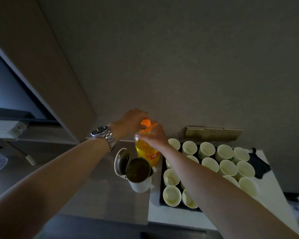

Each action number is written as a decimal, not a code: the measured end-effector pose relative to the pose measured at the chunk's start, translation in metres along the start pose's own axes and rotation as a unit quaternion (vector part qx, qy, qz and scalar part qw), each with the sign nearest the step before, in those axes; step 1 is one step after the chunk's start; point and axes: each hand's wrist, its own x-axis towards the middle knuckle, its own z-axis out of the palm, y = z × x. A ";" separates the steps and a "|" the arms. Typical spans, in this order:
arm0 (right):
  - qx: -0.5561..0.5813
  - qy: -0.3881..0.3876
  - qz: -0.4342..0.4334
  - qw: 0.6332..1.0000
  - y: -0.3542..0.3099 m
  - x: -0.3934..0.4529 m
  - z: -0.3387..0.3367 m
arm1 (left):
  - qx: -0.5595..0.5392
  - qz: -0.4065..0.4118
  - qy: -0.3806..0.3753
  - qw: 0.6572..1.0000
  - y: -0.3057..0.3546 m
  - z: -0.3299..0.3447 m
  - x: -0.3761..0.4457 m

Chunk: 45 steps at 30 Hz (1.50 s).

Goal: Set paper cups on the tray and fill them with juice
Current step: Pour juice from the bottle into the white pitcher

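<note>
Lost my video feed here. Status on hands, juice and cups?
Left hand on orange cap, right hand gripping bottle neck. Cups on tray. Open kettle beside bottle.

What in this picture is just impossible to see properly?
All in the head view:
- The cap of the juice bottle: the left hand covers most of it.
- Several paper cups on the tray: the right forearm crosses them.
- Juice levels: too dim to judge.
- The object at the lower right edge: blurred, cut off.
- The kettle contents: too dark.
</note>
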 end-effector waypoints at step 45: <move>-0.021 0.130 0.077 0.988 -0.027 -0.136 0.020 | -0.216 -0.303 -0.012 0.928 -0.028 0.047 -0.098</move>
